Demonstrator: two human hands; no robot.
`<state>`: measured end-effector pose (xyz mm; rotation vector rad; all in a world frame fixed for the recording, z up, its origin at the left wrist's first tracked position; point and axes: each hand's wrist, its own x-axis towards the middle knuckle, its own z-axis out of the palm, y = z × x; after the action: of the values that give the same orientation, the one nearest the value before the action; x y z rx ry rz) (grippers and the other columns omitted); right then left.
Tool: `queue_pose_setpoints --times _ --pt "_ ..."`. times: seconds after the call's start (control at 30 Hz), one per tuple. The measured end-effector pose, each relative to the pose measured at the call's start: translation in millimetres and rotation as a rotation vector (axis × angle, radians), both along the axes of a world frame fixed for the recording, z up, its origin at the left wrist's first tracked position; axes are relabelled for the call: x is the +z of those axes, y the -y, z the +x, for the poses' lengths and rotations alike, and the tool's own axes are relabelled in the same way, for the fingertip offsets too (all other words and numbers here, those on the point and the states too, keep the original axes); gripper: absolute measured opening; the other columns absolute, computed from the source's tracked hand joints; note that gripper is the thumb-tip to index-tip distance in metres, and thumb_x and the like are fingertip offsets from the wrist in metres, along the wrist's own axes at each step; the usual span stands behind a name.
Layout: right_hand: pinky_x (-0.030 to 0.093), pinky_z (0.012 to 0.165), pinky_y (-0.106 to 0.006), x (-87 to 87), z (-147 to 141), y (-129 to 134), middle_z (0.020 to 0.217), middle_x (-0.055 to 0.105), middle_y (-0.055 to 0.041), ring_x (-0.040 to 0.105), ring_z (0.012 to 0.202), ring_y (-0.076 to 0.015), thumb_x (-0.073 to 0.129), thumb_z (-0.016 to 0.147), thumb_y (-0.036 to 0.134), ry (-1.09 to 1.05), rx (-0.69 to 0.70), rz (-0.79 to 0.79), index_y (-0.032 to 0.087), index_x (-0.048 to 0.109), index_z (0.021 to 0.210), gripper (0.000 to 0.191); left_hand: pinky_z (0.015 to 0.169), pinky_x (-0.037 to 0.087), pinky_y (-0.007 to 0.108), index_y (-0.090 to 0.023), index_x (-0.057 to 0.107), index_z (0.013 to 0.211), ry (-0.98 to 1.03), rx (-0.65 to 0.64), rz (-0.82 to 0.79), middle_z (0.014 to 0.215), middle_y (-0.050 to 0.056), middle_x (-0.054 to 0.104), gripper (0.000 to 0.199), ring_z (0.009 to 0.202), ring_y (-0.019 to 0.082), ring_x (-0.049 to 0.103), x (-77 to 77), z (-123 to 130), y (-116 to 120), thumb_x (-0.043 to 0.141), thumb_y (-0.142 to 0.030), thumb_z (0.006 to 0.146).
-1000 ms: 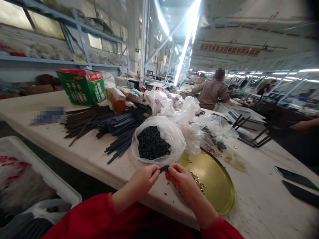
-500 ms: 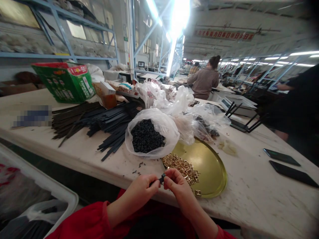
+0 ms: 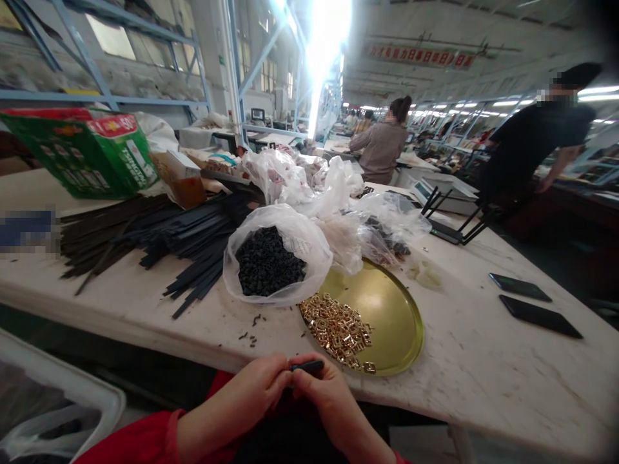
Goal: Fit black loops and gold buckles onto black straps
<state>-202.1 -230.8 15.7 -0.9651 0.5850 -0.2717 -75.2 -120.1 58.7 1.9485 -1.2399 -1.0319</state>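
Fingers pinch a black strip.

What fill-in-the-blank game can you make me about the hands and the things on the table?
1. The small piece held by the left hand and the right hand is ____ in colour.
2. The sleeves on the person's arms are ____.
3. The round tray under the small metal pieces is the colour ____.
4. The black lumps sit inside a see-through plastic ____.

Missing words: black; red; gold; bag.
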Motion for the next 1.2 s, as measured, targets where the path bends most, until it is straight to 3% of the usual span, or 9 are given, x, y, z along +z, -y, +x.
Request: queue_pose_setpoints --times 0.1,0.2,0.33,0.4,0.53,0.6,0.7,0.87,1.2 --pt "0.037 0.054 -0.021 -6.6 3.7 -3.1 0.056 0.057 0.0043 0.048 0.052 -0.0083 0.079 0.057 0.037 0.006 -0.036 0.060 0.017 0.063 0.080 0.034 0.051 0.038 0.021 -0.016 0.052 0.095 -0.187 0.018 0.074 0.069 0.000 0.057 0.021 0.055 0.013 0.049 -1.8 -1.6 -0.6 0.039 -0.028 0.083" --pt "0.038 0.055 -0.021 -13.4 5.6 -6.1 0.066 0.059 0.0030 0.049 0.054 -0.0082 0.076 0.061 0.036 0.016 -0.085 0.031 0.017 0.062 0.080 0.030 0.043 0.033 0.019 -0.017 0.038 0.122 -0.332 0.012 0.131 0.065 -0.003 0.054 0.040 0.046 0.010 0.043 -5.7 -2.1 -1.5 0.038 -0.025 0.083" --pt "0.040 0.056 -0.025 -15.3 7.2 -1.2 0.067 0.060 -0.0006 0.052 0.056 -0.0127 0.065 0.072 0.040 0.006 0.115 -0.120 0.015 0.062 0.084 0.028 0.041 0.027 0.019 -0.016 0.039 0.125 -0.408 0.066 0.021 0.059 -0.005 0.050 0.045 0.046 0.010 0.041 -16.1 3.4 0.8 0.043 -0.032 0.083" --pt "0.042 0.061 -0.028 -9.9 8.5 15.8 0.073 0.061 -0.0032 0.055 0.065 -0.0162 0.057 0.077 0.039 -0.074 0.142 -0.436 0.016 0.061 0.087 0.025 0.043 0.028 0.020 -0.014 0.048 0.115 -0.415 0.077 -0.020 0.054 -0.005 0.047 0.042 0.046 0.010 0.041 -20.7 8.8 2.5 0.044 -0.040 0.083" --pt "0.041 0.075 -0.029 6.1 19.7 65.2 0.092 0.062 -0.0083 0.057 0.084 -0.0198 0.044 0.087 0.026 -0.612 0.175 -1.447 0.018 0.061 0.089 0.019 0.040 0.022 0.019 -0.014 0.052 0.084 -0.397 0.193 -0.045 0.042 -0.009 0.036 0.037 0.038 0.009 0.031 -26.6 15.2 6.2 0.041 -0.049 0.079" --pt "0.040 0.073 -0.031 10.3 29.3 80.8 0.091 0.062 -0.0114 0.058 0.085 -0.0227 0.046 0.085 0.022 -0.745 0.223 -1.591 0.016 0.062 0.084 0.018 0.036 0.019 0.019 -0.016 0.048 0.079 -0.403 0.254 -0.034 0.044 -0.008 0.041 0.032 0.035 0.008 0.030 -27.3 14.0 7.9 0.040 -0.047 0.076" --pt "0.040 0.069 -0.030 10.2 40.6 85.9 0.087 0.063 -0.0128 0.060 0.081 -0.0231 0.046 0.085 0.019 -0.804 0.271 -1.644 0.015 0.063 0.081 0.017 0.033 0.021 0.019 -0.018 0.044 0.075 -0.417 0.305 0.003 0.060 -0.003 0.054 0.025 0.034 0.007 0.036 -23.2 9.2 7.9 0.038 -0.042 0.072" --pt "0.039 0.067 -0.028 9.6 42.0 81.3 0.089 0.065 -0.0128 0.062 0.081 -0.0214 0.044 0.086 0.016 -0.840 0.352 -1.727 0.015 0.063 0.084 0.020 0.034 0.025 0.019 -0.016 0.047 0.086 -0.393 0.278 -0.018 0.070 -0.001 0.056 0.027 0.038 0.007 0.038 -13.7 2.9 5.6 0.038 -0.034 0.069" --pt "0.039 0.066 -0.027 18.9 37.9 98.8 0.086 0.068 -0.0142 0.063 0.082 -0.0227 0.046 0.083 0.013 -0.852 0.433 -1.704 0.014 0.065 0.081 0.019 0.036 0.024 0.019 -0.014 0.051 0.089 -0.337 0.302 -0.076 0.066 -0.002 0.056 0.029 0.037 0.007 0.036 -27.8 1.6 20.1 0.038 -0.032 0.070"
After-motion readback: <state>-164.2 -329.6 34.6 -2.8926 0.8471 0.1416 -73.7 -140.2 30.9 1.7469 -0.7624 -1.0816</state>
